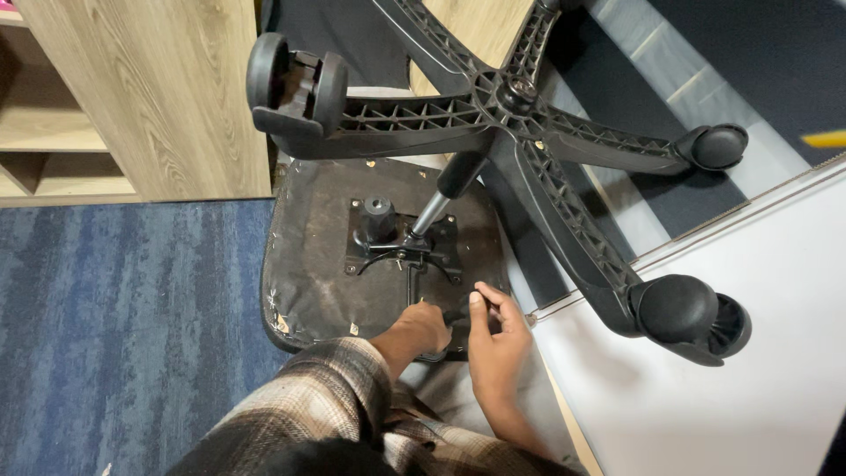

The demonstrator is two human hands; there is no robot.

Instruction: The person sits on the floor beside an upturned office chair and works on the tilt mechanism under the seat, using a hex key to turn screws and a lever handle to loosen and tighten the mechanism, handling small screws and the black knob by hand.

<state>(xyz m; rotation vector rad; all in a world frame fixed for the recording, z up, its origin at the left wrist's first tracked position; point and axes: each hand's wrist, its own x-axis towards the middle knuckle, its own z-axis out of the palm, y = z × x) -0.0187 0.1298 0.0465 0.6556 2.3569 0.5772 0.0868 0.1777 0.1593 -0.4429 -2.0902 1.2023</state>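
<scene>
Chair: upside-down office chair, seat underside (317, 264) facing up, star base (520, 132) w/ casters in the air.
Left hand (423, 326): fist closed on the black lever (414, 282) near the seat's front edge.
Right hand (493, 339): fingers pinched on the lever's knob (458, 308).
Doing it well: probably brace w/ left, work knob w/ right — short moves.
Room: base arm (573, 220) overhangs right; cabinet (150, 97) behind; carpet (123, 326) left is open.
</scene>
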